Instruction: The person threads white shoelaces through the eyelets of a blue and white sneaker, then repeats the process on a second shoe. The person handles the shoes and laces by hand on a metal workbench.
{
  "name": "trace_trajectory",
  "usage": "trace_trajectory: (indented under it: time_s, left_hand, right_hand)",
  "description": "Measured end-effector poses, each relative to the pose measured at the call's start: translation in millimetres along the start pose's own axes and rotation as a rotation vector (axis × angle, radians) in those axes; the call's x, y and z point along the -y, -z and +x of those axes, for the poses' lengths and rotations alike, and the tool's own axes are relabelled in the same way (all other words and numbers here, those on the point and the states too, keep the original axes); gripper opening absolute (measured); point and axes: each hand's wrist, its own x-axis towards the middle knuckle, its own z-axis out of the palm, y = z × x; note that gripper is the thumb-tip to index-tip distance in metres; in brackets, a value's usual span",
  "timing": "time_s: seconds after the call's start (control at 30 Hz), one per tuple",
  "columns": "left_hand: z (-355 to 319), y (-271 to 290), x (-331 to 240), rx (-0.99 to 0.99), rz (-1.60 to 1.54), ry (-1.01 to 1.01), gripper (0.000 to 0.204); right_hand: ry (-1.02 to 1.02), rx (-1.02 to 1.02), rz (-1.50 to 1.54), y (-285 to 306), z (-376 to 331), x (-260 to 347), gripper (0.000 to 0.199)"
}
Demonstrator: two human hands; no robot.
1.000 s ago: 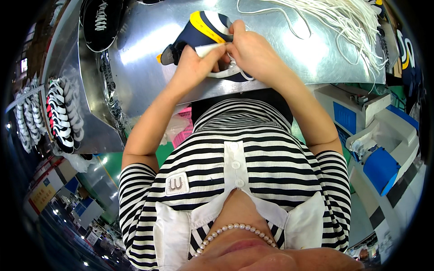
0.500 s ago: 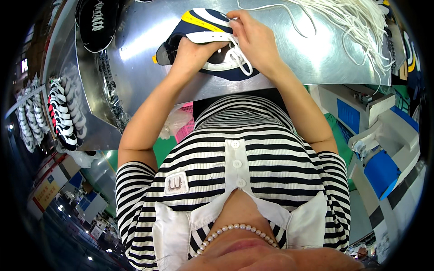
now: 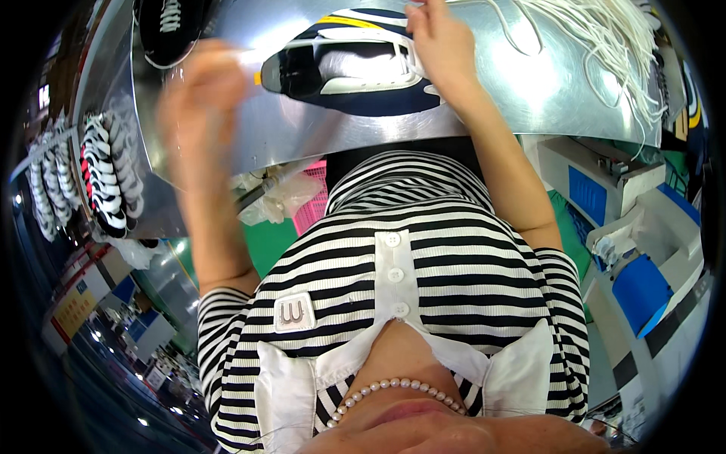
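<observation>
Two bare hands over a shiny metal table (image 3: 529,91), navy, white and yellow sneaker (image 3: 355,72) lying on it, right hand (image 3: 442,45) pinching its white lace, left hand (image 3: 200,98) blurred, raised beside the sneaker, grip unclear, loose white laces (image 3: 605,38) piled at right.

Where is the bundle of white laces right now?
In the head view, the white laces lie at the upper right on the metal table, right of the shoe.

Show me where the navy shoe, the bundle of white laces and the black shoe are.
navy shoe (image 3: 355,72): head view, on its white inner lining.
white laces (image 3: 605,30): head view, on the thick of the bundle.
black shoe (image 3: 168,30): head view, on its laced top.
</observation>
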Motion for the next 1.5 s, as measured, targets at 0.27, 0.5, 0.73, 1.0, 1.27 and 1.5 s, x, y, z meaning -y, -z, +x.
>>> trace_trajectory:
  time_s: [0.27,0.5,0.73,1.0,1.27,1.5]
  left_hand:
    - [-17.7,-89.6,65.8,0.141,0.766,-0.507,0.013]
    - [-10.8,-93.9,67.5,0.135,0.712,-0.311,0.027]
    - [-8.6,-94.3,61.2,0.184,0.831,-0.248,0.025]
    - [-11.2,-91.6,68.1,0.266,0.644,-0.289,0.020]
    - [-15.9,-91.6,76.1,0.268,0.615,-0.338,0.020]
    - [-22.6,-95.2,83.7,0.238,0.686,-0.627,0.021]
  right_hand:
    - [-0.174,0.122,0.762,43.4,-29.2,24.3,0.018]
    - [0.028,0.320,0.320,53.1,-75.2,23.2,0.026]
    - [0.045,0.358,0.216,47.0,-77.0,15.5,0.025]
    - [-0.030,0.333,0.191,34.5,-73.7,21.0,0.024]
    - [0.055,0.420,-0.026,41.5,-61.9,29.5,0.024]
    - [0.277,0.393,0.139,68.7,-34.2,43.9,0.016]
